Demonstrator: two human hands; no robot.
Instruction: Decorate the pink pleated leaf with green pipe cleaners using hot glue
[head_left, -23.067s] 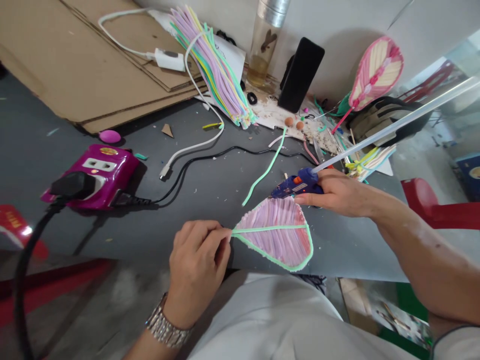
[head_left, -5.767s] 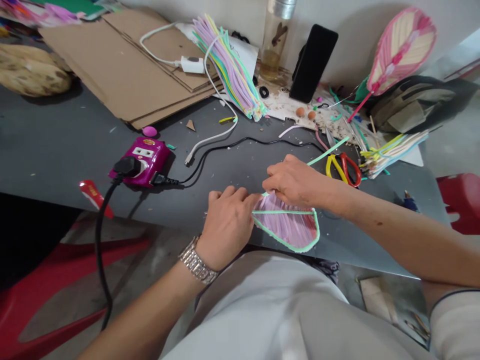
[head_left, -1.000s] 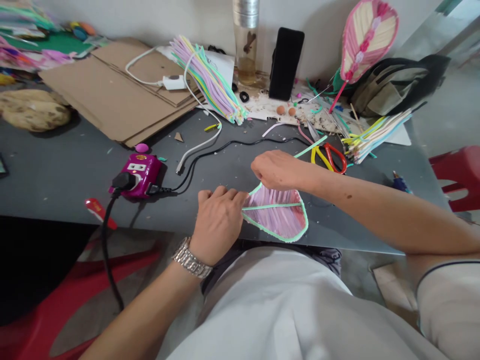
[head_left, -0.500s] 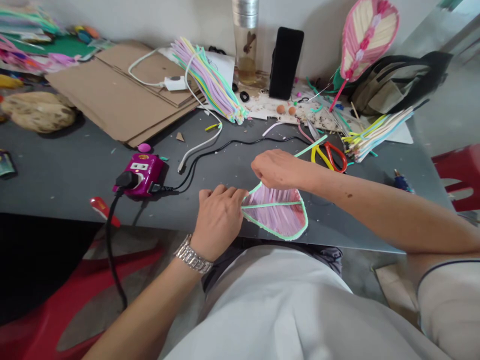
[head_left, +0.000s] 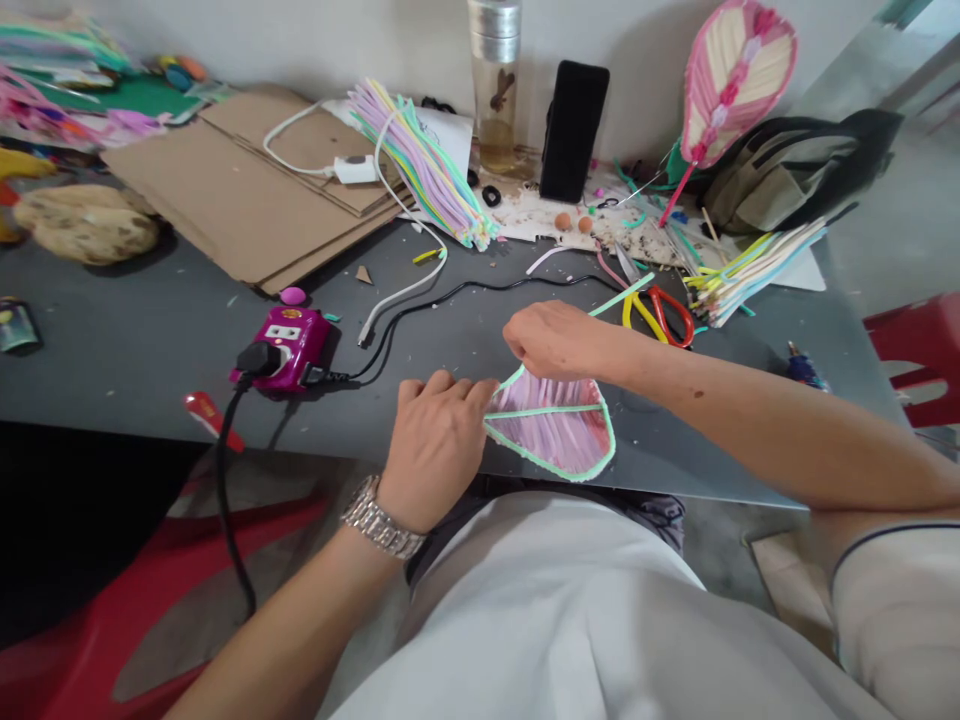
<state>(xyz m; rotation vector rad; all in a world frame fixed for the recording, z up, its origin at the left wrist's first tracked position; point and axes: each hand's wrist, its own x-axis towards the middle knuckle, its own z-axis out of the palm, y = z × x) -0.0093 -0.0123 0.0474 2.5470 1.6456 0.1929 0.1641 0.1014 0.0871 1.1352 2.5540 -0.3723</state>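
A leaf-shaped piece point(head_left: 555, 438) with a lilac and pink filling, a mint-green rim and a green midline lies at the table's front edge. My left hand point(head_left: 441, 440) is closed on its narrow left end, which the fingers hide. Above the piece's upper edge, my right hand point(head_left: 551, 338) is closed around a mint-green fuzzy stem point(head_left: 624, 295). One end of that stem sticks out behind the wrist, and green also shows below the fingers at the piece's rim. The fingertips of my right hand are hidden.
Pliers with red and yellow handles point(head_left: 670, 318) lie behind my right forearm. At the left are a purple power socket point(head_left: 289, 345), a red cutter point(head_left: 214, 420) and cardboard point(head_left: 255, 190). Bundled stems point(head_left: 424, 165), a bottle point(head_left: 495, 95) and a phone point(head_left: 574, 130) are at the back.
The view has shifted slightly, so background objects sit a little further right. Both hands keep almost the same place and hold.
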